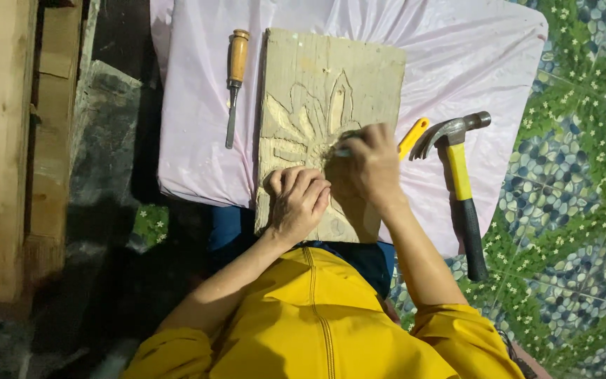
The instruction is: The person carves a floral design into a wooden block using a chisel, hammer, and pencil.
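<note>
My right hand (369, 165) grips a small carving tool (345, 150) against the wooden board (331, 77), while my left hand (296, 200) rests curled on its lower part. At three o'clock lies a yellow-handled hammer (461, 182); at ten o'clock, a wooden-handled chisel (235, 81) on the pink cloth (198, 126).

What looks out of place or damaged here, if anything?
Nothing is spilled or broken. The cuts in the wooden board are a carved flower. The claw hammer lies half off the pink cloth, handle on the patterned floor.
</note>
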